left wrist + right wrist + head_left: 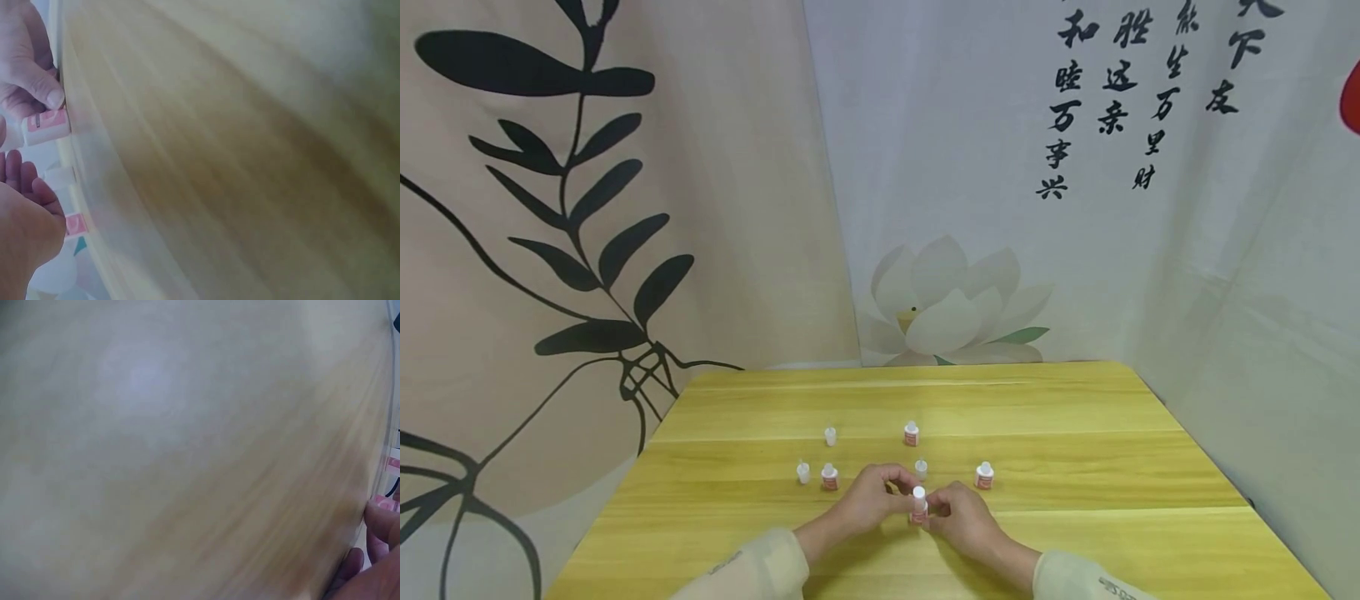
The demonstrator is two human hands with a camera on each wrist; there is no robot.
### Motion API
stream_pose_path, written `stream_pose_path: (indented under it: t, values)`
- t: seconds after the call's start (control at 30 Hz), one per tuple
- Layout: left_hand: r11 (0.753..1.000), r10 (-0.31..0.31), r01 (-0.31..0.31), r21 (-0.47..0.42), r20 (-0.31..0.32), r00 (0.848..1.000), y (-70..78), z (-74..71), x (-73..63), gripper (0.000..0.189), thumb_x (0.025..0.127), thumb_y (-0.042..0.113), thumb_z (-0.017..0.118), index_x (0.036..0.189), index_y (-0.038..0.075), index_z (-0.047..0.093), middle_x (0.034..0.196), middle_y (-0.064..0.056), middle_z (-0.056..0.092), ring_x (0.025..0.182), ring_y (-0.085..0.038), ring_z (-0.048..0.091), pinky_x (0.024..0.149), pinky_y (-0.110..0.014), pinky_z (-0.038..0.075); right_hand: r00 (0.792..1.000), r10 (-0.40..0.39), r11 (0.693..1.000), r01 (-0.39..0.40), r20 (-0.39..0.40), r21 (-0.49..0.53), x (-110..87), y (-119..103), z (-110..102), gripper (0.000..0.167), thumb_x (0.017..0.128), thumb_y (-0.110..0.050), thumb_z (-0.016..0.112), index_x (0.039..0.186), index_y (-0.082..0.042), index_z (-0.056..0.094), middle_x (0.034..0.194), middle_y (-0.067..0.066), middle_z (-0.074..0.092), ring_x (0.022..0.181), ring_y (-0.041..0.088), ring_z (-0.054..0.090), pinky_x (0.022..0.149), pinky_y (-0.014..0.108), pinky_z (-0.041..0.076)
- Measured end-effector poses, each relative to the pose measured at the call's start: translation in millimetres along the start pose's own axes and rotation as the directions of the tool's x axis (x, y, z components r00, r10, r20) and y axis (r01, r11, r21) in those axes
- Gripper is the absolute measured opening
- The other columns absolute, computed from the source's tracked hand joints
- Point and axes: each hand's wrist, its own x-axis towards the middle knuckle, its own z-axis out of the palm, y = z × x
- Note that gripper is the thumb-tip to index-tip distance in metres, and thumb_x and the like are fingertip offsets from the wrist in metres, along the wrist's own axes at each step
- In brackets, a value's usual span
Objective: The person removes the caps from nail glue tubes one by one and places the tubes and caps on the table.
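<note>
A small bottle with a pink-and-white label stands on the table between my two hands. My right hand pinches it low on its right side. At the bottle's white top, my left hand holds on with thumb and fingers from the left. In the left wrist view, the right thumb presses the labelled bottle, and left fingertips touch the whitish top beside it. The right wrist view catches only part of my right hand next to a pink label.
Similar labelled bottles stand at left, behind and right. Small whitish translucent pieces sit at far left, back left and just behind the hands. Printed cloth hangs beyond the wooden table.
</note>
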Motion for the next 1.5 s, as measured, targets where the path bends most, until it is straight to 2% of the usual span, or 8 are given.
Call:
stream_pose_path:
  t: [0.27,0.43,0.6,0.77,0.93,1.1,1.27,1.5]
  values:
    - [1.0,-0.006,0.008,0.028,-0.051,0.999,3.6,3.3,-4.5,0.017,0.083,0.024,0.081,0.096,0.019,0.071,0.09,0.005,0.065,0.085,-0.018,0.058,0.072,-0.026,0.047,1.0,0.003,1.0,-0.004,-0.018,-0.018,-1.5,-1.0,0.7,0.01,0.083,-0.023,0.079,0.092,-0.018,0.078,0.083,-0.005,0.054,0.08,0.013,0.047,0.068,0.027,0.039]
    - [1.0,-0.011,0.011,0.01,-0.032,0.999,4.8,2.0,-5.5,0.021,0.083,0.022,0.08,0.101,0.014,0.071,0.093,0.005,0.065,0.09,-0.019,0.058,0.076,-0.027,0.047,1.0,0.006,1.0,-0.007,-0.028,-0.012,-2.4,-2.1,1.8,0.011,0.082,-0.024,0.08,0.091,-0.018,0.078,0.085,-0.004,0.056,0.082,0.014,0.048,0.069,0.028,0.04]
    - [1.0,0.013,-0.013,0.001,-0.008,1.0,2.8,-1.1,-4.9,0.023,0.085,0.021,0.078,0.105,0.01,0.073,0.095,0.005,0.065,0.091,-0.018,0.057,0.075,-0.027,0.047,1.0,0.0,1.0,0.001,-0.023,0.003,-1.8,-2.0,2.5,0.009,0.081,-0.022,0.081,0.09,-0.02,0.078,0.087,-0.006,0.061,0.083,0.013,0.051,0.071,0.031,0.042]
    - [1.0,0.018,-0.018,0.019,-0.013,1.0,2.2,-1.3,-5.0,0.019,0.085,0.022,0.078,0.102,0.013,0.075,0.094,0.005,0.065,0.091,-0.017,0.057,0.075,-0.027,0.046,1.0,0.011,1.0,-0.011,-0.026,-0.002,-2.5,-2.9,3.2,0.009,0.082,-0.022,0.08,0.09,-0.02,0.078,0.086,-0.004,0.059,0.081,0.014,0.051,0.069,0.03,0.041]
    - [1.0,-0.004,0.004,0.014,-0.044,0.999,2.5,0.4,-5.3,0.016,0.083,0.023,0.08,0.097,0.019,0.073,0.093,0.005,0.064,0.08,-0.016,0.056,0.066,-0.024,0.046,0.999,0.019,1.0,-0.019,-0.035,-0.016,-2.7,-3.1,3.6,0.011,0.082,-0.024,0.08,0.091,-0.019,0.078,0.086,-0.003,0.057,0.082,0.015,0.05,0.069,0.029,0.04]
    - [1.0,0.0,0.0,0.008,-0.075,0.997,1.4,3.5,-4.5,0.018,0.081,0.022,0.082,0.095,0.019,0.072,0.091,0.005,0.064,0.077,-0.014,0.055,0.064,-0.023,0.045,0.999,0.014,1.0,-0.015,-0.038,-0.021,-2.2,-2.8,3.2,0.013,0.083,-0.026,0.08,0.092,-0.017,0.078,0.084,-0.002,0.055,0.08,0.014,0.047,0.067,0.028,0.039]
    - [1.0,-0.006,0.006,-0.005,-0.052,0.999,1.7,3.0,-5.2,0.019,0.081,0.022,0.082,0.097,0.017,0.07,0.09,0.004,0.064,0.084,-0.017,0.057,0.07,-0.025,0.047,0.999,-0.002,0.999,0.001,-0.043,-0.035,-1.9,-2.4,3.4,0.013,0.082,-0.024,0.08,0.092,-0.016,0.077,0.082,-0.004,0.055,0.078,0.011,0.046,0.067,0.027,0.039]
    - [1.0,0.012,-0.012,0.007,-0.003,1.0,2.8,-2.8,-5.0,0.025,0.086,0.022,0.078,0.108,0.011,0.073,0.093,0.005,0.066,0.09,-0.02,0.057,0.074,-0.027,0.046,0.999,-0.009,0.999,0.007,-0.032,-0.038,-1.9,-1.5,3.6,0.009,0.083,-0.024,0.079,0.091,-0.021,0.078,0.083,-0.005,0.055,0.08,0.012,0.047,0.068,0.028,0.039]
